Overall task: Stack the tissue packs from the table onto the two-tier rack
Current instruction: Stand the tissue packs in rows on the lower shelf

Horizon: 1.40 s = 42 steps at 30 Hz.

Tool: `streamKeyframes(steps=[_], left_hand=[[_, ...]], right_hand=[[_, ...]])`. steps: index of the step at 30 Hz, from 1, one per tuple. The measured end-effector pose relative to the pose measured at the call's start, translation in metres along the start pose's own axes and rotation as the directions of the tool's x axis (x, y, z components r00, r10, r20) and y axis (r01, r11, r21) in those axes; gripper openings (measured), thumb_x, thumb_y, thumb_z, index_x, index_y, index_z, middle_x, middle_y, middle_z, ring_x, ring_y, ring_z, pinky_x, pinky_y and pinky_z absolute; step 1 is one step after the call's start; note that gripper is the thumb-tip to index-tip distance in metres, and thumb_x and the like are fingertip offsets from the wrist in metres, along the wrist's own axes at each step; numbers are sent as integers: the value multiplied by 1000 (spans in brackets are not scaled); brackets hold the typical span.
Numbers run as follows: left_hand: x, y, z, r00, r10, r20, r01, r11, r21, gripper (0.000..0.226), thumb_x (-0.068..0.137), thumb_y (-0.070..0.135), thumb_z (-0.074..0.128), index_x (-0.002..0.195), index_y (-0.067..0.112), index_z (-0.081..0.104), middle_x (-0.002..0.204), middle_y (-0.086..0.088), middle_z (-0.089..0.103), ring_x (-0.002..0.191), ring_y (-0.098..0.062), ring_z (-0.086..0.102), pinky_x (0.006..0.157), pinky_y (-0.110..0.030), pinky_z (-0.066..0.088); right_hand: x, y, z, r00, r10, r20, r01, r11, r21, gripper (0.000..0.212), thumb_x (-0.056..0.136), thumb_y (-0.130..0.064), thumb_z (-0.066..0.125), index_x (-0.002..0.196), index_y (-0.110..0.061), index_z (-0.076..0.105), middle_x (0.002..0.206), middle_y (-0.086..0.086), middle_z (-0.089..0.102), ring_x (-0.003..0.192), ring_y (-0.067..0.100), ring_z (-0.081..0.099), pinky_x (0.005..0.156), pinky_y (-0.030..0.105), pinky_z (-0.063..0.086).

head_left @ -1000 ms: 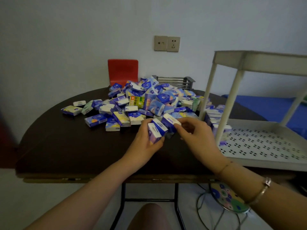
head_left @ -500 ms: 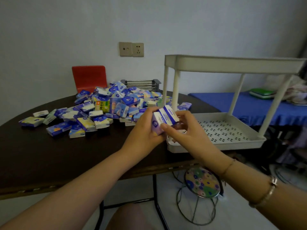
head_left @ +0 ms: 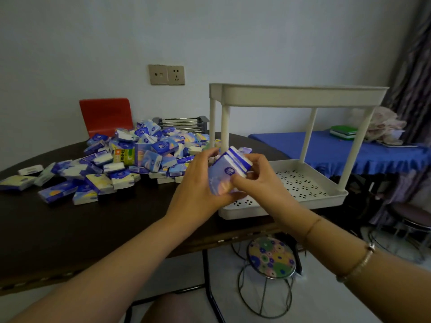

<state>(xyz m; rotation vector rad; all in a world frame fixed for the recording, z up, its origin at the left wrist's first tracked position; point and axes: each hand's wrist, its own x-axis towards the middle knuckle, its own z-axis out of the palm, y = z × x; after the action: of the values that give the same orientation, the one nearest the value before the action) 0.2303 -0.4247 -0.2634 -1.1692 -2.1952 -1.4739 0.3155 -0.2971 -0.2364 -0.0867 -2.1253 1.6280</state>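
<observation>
Table [head_left: 70, 220] comes first: dark, rounded, its near edge running just below both forearms, with bare surface at near left. Far across it sprawls the loose heap of tissue packs [head_left: 140, 159], none of them stacked yet. At the right, partly overhanging the near table edge, stands the white two-tier rack [head_left: 298, 96]; its perforated lower tray [head_left: 303, 185] shows no packs on it, and the floor of the upper tier cannot be seen from here. Slim posts stand at the corners, two of them close together at the left end, so the widest way in looks to be the long near side, under the upper rim.

Between heap and rack, over the tray's near left corner, a small bundle of packs [head_left: 229, 173] is grasped from both sides: left hand [head_left: 198, 190] wrapped around its left face, right hand [head_left: 258, 180] pinching the right.

Carrying seems the step in hand. Next, I judge, the bundle must go down flat inside the tray's raised lip, clear of the left posts.
</observation>
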Motion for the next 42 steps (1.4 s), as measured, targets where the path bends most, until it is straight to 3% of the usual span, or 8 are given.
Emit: streamKeyframes(steps=[6, 11, 15, 23, 27, 31, 38, 42], left_hand=[[-13, -17, -3, 988, -95, 123, 85, 993, 79, 100, 52, 59, 78, 136, 30, 34, 130, 19, 41, 119, 2, 40, 90, -11, 35], [-6, -32, 11, 969, -155, 194, 132, 983, 126, 40, 77, 40, 73, 112, 30, 54, 115, 13, 57, 109, -2, 51, 93, -30, 47], [1, -31, 16, 955, -210, 211, 193, 976, 100, 18, 91, 34, 59, 106, 24, 61, 107, 6, 64, 98, -5, 58, 89, -33, 51], [7, -44, 5, 902, -261, 344, 180, 952, 249, 28, 92, 44, 54, 99, 21, 66, 95, 3, 66, 86, -11, 61, 80, -40, 53], [6, -48, -5, 907, -264, 327, 198, 955, 219, 21, 91, 41, 56, 104, 30, 67, 96, 15, 65, 90, -3, 60, 78, -27, 49], [4, -50, -6, 911, -276, 306, 221, 954, 203, 26, 91, 34, 59, 111, 21, 69, 110, 4, 68, 100, -8, 60, 90, -37, 50], [3, -48, 0, 924, -293, 245, 254, 951, 177, 34, 86, 33, 66, 117, 16, 66, 115, 3, 66, 103, -6, 58, 79, -15, 44], [4, -44, 3, 925, -290, 247, 246, 950, 194, 49, 81, 37, 71, 125, 20, 61, 121, 5, 63, 106, -7, 57, 83, -20, 45]], right_hand=[[3, 10, -19, 999, 28, 29, -29, 999, 17, 43, 87, -8, 60, 124, -15, 41, 113, 4, 58, 102, 12, 61, 84, 26, 53], [10, 26, -33, 997, 67, -47, -65, 997, 50, 39, 88, -6, 57, 122, -13, 41, 112, 7, 57, 106, 21, 60, 95, 38, 50], [19, 38, -45, 991, 90, -100, -87, 995, 41, 42, 88, -8, 58, 125, -12, 38, 107, 2, 55, 94, 9, 59, 76, 23, 50], [48, 45, -36, 992, 98, 76, -80, 975, -206, 51, 85, -6, 64, 124, -19, 34, 104, -6, 54, 90, 5, 58, 59, 12, 50], [64, 48, -24, 975, 108, 196, -22, 919, -394, 56, 81, -9, 68, 122, -25, 34, 113, 1, 55, 99, 13, 60, 77, 24, 53], [58, 65, -12, 974, 38, 225, 107, 793, -600, 74, 74, -22, 74, 135, -26, 33, 130, 0, 33, 117, 14, 41, 98, 26, 41], [55, 64, -13, 943, 158, 292, 71, 764, -641, 84, 84, -32, 65, 149, -34, 12, 152, -1, 21, 132, 19, 32, 108, 35, 34], [52, 60, -16, 894, 270, 357, -31, 833, -553, 85, 91, -23, 57, 150, -36, -3, 148, -2, 34, 111, 5, 46, 86, 14, 39]])
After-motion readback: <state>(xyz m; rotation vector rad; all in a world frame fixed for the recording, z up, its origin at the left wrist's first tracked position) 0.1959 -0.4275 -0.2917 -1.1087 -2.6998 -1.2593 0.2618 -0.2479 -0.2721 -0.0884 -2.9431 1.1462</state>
